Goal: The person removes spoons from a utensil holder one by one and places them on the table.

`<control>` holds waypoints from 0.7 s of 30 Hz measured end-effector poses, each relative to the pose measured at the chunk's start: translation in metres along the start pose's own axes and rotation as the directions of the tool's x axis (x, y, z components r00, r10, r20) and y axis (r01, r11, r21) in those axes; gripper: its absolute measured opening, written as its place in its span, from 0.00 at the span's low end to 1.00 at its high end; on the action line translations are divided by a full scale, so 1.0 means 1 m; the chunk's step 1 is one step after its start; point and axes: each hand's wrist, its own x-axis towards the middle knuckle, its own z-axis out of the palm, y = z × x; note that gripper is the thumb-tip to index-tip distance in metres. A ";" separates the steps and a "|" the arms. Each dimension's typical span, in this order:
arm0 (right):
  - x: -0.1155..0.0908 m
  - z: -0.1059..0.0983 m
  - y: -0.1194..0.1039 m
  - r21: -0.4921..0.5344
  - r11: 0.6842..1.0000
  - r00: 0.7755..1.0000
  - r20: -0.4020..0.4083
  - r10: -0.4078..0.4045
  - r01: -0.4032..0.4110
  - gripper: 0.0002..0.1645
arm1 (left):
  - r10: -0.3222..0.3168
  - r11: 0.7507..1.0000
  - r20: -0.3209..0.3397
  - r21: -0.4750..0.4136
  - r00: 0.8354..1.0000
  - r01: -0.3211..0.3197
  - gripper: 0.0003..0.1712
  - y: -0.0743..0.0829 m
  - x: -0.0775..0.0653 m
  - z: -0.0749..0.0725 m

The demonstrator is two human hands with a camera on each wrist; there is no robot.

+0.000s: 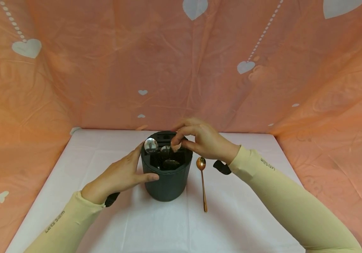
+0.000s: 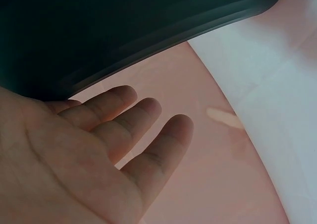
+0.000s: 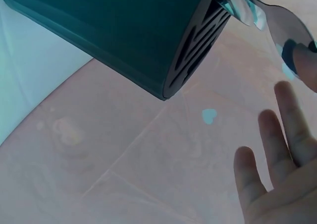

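A dark green utensil holder (image 1: 166,186) stands upright on the table, with the bowls of several spoons showing at its open top. One silver spoon (image 1: 150,145) rises at its left rim. My left hand (image 1: 122,174) rests against the holder's left side, thumb laid along the front; in the left wrist view its other fingers (image 2: 168,140) extend fairly straight beside the dark wall. Over the right rim, my right hand (image 1: 204,140) pinches a spoon (image 3: 285,23) by its bowl, the handle pointing into the holder. Its remaining fingers (image 3: 275,144) are spread.
A gold-coloured spoon (image 1: 202,182) lies on the white tablecloth (image 1: 238,218) to the right of the holder, bowl end away from me. Slots show in the holder's back part (image 3: 198,43). An orange curtain with pale hearts (image 1: 121,63) hangs behind the table and along both sides.
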 end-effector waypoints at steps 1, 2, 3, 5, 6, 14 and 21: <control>0.000 0.000 0.000 0.005 1.000 1.000 0.006 0.003 -0.003 0.13 | 0.000 1.000 0.001 0.000 1.000 0.000 0.71 0.000 0.000 0.000; 0.000 0.000 0.000 0.017 1.000 1.000 0.013 0.004 -0.004 0.13 | 0.000 1.000 0.001 -0.002 1.000 0.000 0.71 0.000 0.000 -0.001; 0.001 -0.001 0.000 0.027 1.000 1.000 0.020 0.007 -0.007 0.13 | -0.003 1.000 0.002 -0.003 1.000 0.003 0.71 0.000 0.000 -0.001; 0.001 -0.001 0.000 0.047 0.999 0.999 0.031 0.013 -0.015 0.11 | -0.001 1.000 0.001 -0.003 1.000 0.001 0.71 0.001 0.000 -0.002; 0.001 -0.001 0.000 0.055 0.998 0.999 0.037 0.015 -0.017 0.10 | 0.000 1.000 0.000 -0.001 1.000 0.000 0.71 0.001 -0.001 -0.002; 0.001 0.001 -0.005 -0.016 1.000 1.000 0.010 -0.014 0.014 0.11 | -0.008 1.000 -0.001 0.002 1.000 0.008 0.71 0.003 -0.003 -0.003; -0.001 0.001 -0.007 -0.193 0.977 0.994 -0.045 -0.097 0.086 0.13 | -0.015 1.000 0.007 -0.004 1.000 0.015 0.70 0.004 -0.004 -0.004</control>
